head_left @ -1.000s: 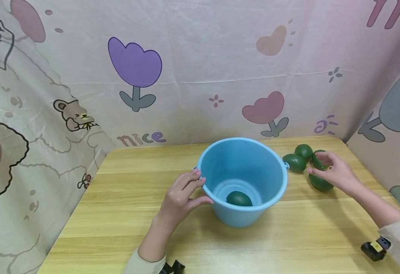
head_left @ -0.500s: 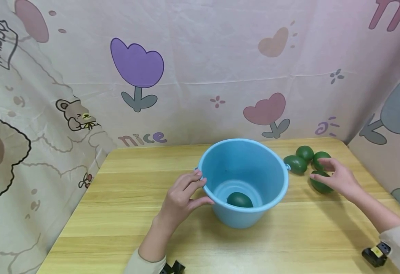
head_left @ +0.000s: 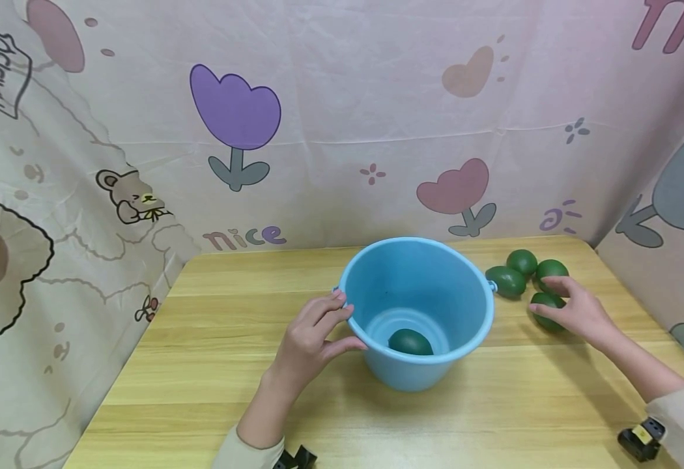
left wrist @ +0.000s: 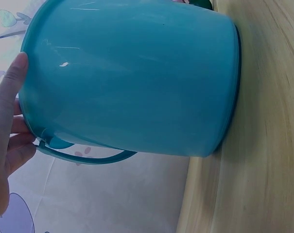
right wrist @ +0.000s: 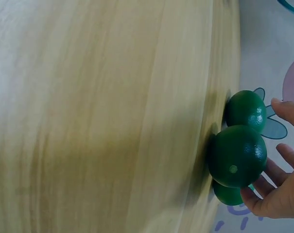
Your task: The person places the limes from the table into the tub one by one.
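A light blue bucket (head_left: 418, 374) stands upright on the table, with one dark green avocado (head_left: 410, 342) on its inner floor. At its left side, my left hand (head_left: 309, 339) holds the rim, thumb on the near outer side. In the left wrist view, the thumb and fingers of the left hand (left wrist: 8, 126) are at the bucket's rim (left wrist: 26, 82). My right hand (head_left: 579, 312) is over the nearest avocado (head_left: 547, 319) of a group at the right. The right wrist view shows its fingers beside that avocado (right wrist: 237, 155), the thumb held apart from it.
Other avocados lie just behind: one near the bucket's handle joint (head_left: 506, 282), one at the back (head_left: 522, 262), one at the right (head_left: 551, 270). The bucket's handle (left wrist: 95, 159) hangs down behind it. A patterned cloth (head_left: 330, 98) stands behind the wooden table (head_left: 201, 365).
My right hand has come down and slightly toward me, from between the two right-hand avocados onto the nearest one. The left hand and bucket have stayed put; the view shifted slightly.
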`<state>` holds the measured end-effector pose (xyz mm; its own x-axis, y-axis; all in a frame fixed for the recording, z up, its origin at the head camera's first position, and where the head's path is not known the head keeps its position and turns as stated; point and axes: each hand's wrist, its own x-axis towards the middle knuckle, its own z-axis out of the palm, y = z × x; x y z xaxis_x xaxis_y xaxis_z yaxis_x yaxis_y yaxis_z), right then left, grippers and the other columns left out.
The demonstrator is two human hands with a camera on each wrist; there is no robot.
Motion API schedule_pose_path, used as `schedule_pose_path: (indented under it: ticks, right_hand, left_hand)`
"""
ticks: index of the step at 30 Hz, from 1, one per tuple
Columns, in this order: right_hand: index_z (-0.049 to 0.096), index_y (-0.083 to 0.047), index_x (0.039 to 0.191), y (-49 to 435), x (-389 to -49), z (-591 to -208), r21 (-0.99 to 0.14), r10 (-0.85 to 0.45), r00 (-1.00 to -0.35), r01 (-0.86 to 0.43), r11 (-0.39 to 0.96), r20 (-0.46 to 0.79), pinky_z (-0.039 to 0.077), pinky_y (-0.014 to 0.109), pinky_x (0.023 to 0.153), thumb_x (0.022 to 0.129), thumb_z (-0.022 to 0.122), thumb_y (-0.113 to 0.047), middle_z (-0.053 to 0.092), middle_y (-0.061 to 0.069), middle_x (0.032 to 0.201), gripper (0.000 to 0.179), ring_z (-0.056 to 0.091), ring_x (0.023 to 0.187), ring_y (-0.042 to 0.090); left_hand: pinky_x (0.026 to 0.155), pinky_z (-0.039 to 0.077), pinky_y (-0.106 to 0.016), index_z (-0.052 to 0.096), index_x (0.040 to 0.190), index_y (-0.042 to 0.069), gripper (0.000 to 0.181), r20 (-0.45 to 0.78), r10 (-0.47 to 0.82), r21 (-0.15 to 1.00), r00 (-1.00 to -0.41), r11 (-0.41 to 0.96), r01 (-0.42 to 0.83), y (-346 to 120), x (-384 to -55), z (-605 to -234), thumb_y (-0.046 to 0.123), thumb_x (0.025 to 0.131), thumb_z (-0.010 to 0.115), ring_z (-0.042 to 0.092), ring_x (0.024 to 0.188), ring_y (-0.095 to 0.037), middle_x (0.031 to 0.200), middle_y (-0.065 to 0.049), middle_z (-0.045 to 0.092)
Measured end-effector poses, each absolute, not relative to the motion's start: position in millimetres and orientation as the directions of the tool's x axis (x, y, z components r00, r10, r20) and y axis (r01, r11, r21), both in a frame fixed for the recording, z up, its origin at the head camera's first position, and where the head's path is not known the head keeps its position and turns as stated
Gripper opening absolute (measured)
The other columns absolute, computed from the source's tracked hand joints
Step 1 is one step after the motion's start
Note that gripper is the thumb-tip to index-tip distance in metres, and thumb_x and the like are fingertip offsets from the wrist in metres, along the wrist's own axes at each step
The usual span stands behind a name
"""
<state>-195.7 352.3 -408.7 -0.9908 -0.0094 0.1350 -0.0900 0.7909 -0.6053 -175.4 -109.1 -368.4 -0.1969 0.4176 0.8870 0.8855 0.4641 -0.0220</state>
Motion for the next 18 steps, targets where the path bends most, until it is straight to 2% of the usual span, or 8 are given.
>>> schedule_pose_path:
  ticks: [18]
  right_hand:
    - [0.038, 0.011, 0.132, 353.7, -194.0, -416.7, -0.599, 0.019, -0.996, -0.036, 0.8, 0.086, 0.045, 0.063, 0.081, 0.085, 0.07, -0.031, 0.038, 0.041, 0.129, 0.071, 0.044, 0.108, 0.055]
  left_hand:
    - [0.087, 0.056, -0.032, 0.07, 0.095, -0.004, 0.053, 0.895, 0.404, -0.011, -0.189, 0.443, 0.896, -110.3, -176.7, -369.2, 0.047, 0.08, 0.065, 0.067, 0.095, -0.029, 0.094, -0.015, 0.067]
